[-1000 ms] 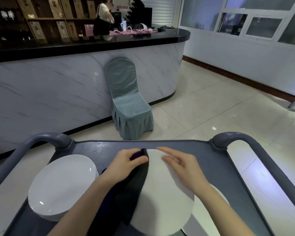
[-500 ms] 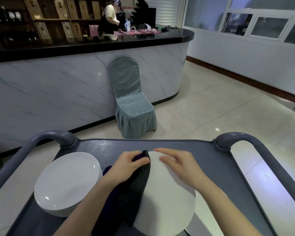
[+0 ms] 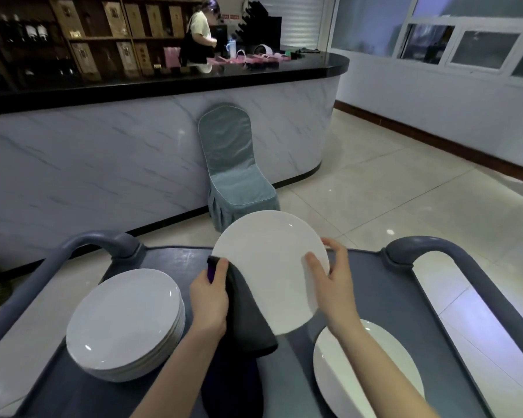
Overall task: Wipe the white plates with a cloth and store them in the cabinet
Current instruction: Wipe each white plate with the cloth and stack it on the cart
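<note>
I hold one white plate (image 3: pixel 269 260) tilted up above the grey cart (image 3: pixel 384 300). My left hand (image 3: pixel 209 300) grips a dark cloth (image 3: pixel 248 321) against the plate's left edge. My right hand (image 3: pixel 329 285) holds the plate's right rim, fingers spread over its face. A stack of white plates (image 3: pixel 124 324) rests on the cart at the left. Another white plate (image 3: pixel 354 375) lies on the cart at the right, partly under my right forearm.
The cart has curved grey handles at the far left (image 3: pixel 103 242) and far right (image 3: pixel 429 248). Beyond it stands a covered chair (image 3: pixel 233 170) against a marble-fronted bar counter (image 3: pixel 103 152). A person (image 3: pixel 198 34) stands behind the counter. Tiled floor (image 3: pixel 390 188) stretches right.
The plate has been lifted and tilted up from lying low over the cart. Both hands rose with it, and the plate underneath at the right is now uncovered.
</note>
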Tool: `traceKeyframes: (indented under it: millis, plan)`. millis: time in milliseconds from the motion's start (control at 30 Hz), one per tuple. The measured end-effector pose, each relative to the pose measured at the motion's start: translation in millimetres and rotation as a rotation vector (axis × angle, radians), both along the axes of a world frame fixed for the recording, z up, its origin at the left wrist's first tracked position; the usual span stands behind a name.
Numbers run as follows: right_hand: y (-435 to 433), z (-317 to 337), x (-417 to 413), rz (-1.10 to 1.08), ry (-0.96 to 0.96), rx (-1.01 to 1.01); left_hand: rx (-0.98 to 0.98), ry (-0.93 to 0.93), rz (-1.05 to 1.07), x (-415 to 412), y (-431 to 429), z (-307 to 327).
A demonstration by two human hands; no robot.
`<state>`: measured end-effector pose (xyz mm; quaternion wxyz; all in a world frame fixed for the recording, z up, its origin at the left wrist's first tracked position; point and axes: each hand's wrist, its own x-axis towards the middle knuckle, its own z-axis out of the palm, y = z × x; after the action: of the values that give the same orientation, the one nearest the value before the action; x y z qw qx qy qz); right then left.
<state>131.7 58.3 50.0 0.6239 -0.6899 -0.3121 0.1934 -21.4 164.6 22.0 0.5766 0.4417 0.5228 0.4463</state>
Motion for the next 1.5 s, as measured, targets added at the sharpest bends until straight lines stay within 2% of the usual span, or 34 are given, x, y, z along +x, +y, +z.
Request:
traceKeyframes:
  millis: [67, 200, 300, 400, 500, 600, 667, 733, 833, 900, 967, 1033, 1100, 1200, 1367, 1433, 1500]
  plan:
    - [-0.8, 13.8, 17.0, 0.139, -0.133, -0.048, 0.164, 0.122, -0.152, -8.6, 9.1, 4.7]
    - [1.7, 33.6, 24.8, 0.565, -0.402, -0.252, 0.415, 0.292, -0.623, -12.6, 19.3, 18.3]
    - [0.4, 23.2, 12.2, 0.648, -0.402, -0.296, 0.46, 0.38, -0.816, -10.6, 16.7, 21.7]
    - [-6.1, 16.7, 15.2, 0.523, -0.269, -0.218, 0.269, 0.275, -0.722, -20.4, 10.7, 13.1]
    - [-12.1, 14.5, 18.2, 0.278, -0.07, -0.081, 0.049, 0.146, -0.402, -27.5, -3.5, -6.7]
    - [-15.0, 12.1, 15.3, 0.202, -0.089, -0.066, -0.028, 0.12, -0.278, -24.5, -11.9, -12.4]
    - [-15.8, 14.3, 15.9, 0.275, -0.179, -0.103, 0.063, 0.164, -0.351, -24.1, -5.1, -6.1]
    - [-12.3, 18.9, 13.3, 0.385, -0.27, -0.162, 0.226, 0.22, -0.521, -22.2, 4.2, 6.5]
    - [-5.5, 21.4, 7.9, 0.55, -0.364, -0.245, 0.415, 0.422, -0.761, -17.9, 14.7, 19.0]
    - [-5.8, 24.4, 11.9, 0.541, -0.32, -0.22, 0.371, 0.366, -0.753, -19.7, 13.7, 17.9]
    - [-9.0, 26.5, 17.7, 0.413, -0.219, -0.14, 0.252, 0.23, -0.562, -23.3, 4.8, 8.2]
    - [-12.5, 23.9, 15.9, 0.276, -0.111, -0.038, 0.047, 0.093, -0.321, -22.1, -8.4, -2.9]
    - [-14.7, 18.1, 10.5, 0.247, -0.106, -0.017, -0.099, 0.043, -0.223, -20.4, -13.9, -12.4]
    - [-16.3, 16.8, 10.3, 0.34, -0.196, -0.091, -0.009, 0.181, -0.36, -25.9, -5.3, -12.0]
    - [-4.1, 21.7, 4.2, 0.643, -0.37, -0.253, 0.287, 0.314, -0.82, -21.1, 10.7, 7.4]
    - [-1.7, 24.4, 5.5, 0.63, -0.361, -0.227, 0.283, 0.303, -0.814, -20.0, 11.2, 9.8]
    - [-2.9, 28.8, 12.0, 0.486, -0.287, -0.158, 0.208, 0.208, -0.614, -23.1, 8.8, 8.2]
